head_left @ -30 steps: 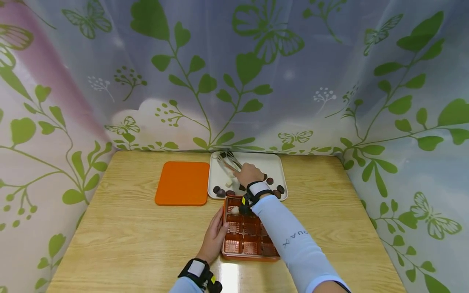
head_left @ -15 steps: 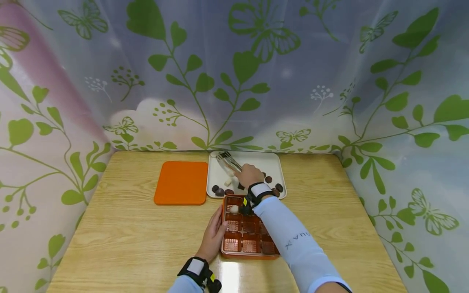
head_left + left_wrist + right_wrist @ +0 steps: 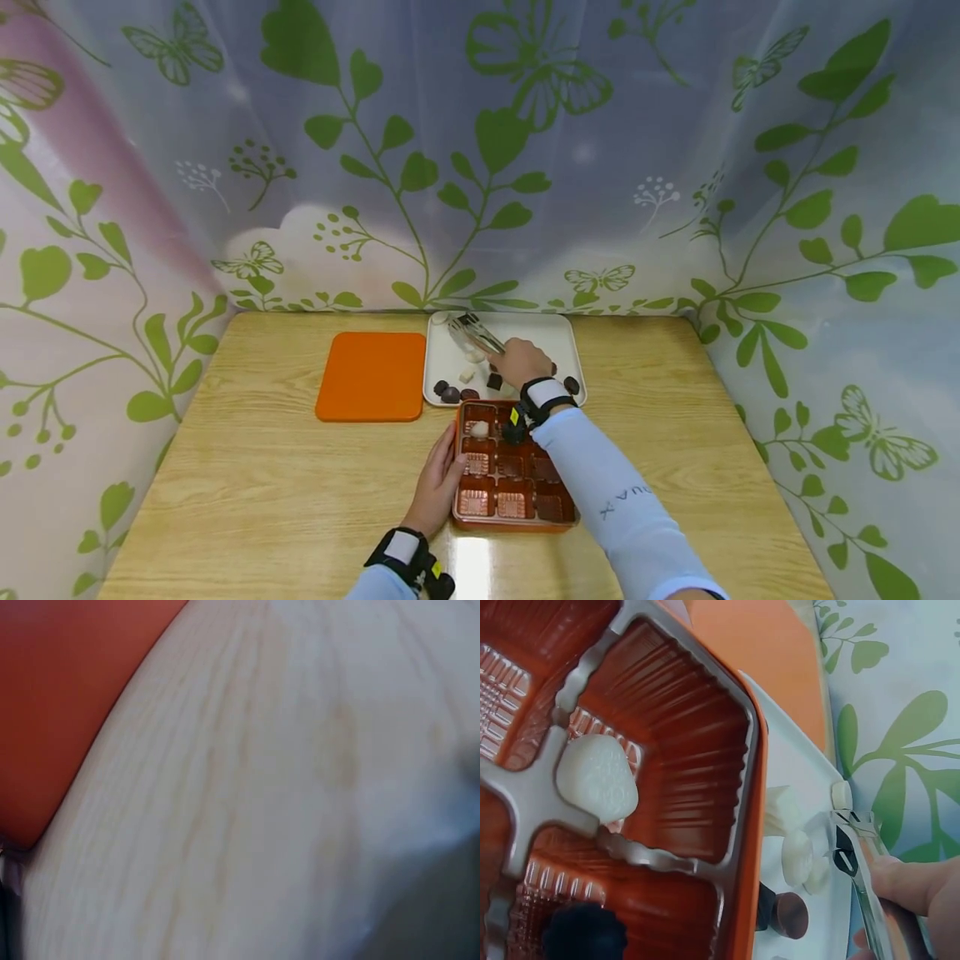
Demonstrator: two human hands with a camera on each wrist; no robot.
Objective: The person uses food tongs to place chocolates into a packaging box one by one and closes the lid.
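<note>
My right hand point(image 3: 521, 362) grips metal tongs point(image 3: 486, 337) over the back left of a white tray point(image 3: 562, 337). A small dark chocolate point(image 3: 844, 853) shows between the tong tips in the right wrist view. White and dark chocolates lie about the tray, a dark square chocolate point(image 3: 495, 381) among them. My left hand point(image 3: 433, 487) lies along the left side of a reddish-brown compartment box point(image 3: 517, 527), fingers straight against its wall and thumb at the rim. One compartment holds a white chocolate point(image 3: 596, 776); a dark ridged chocolate point(image 3: 585, 934) sits in the compartment beside it. My right forearm hides part of the box.
An orange board point(image 3: 372, 375) lies left of the tray on the wooden table point(image 3: 277, 483). Behind the table hangs a curtain point(image 3: 337, 167) printed with leaves and butterflies. The box's back edge stands close to the tray's front edge.
The tong arms have drawn closer together around the small dark chocolate. My right hand has shifted slightly right with the tongs. The left hand keeps its place at the box.
</note>
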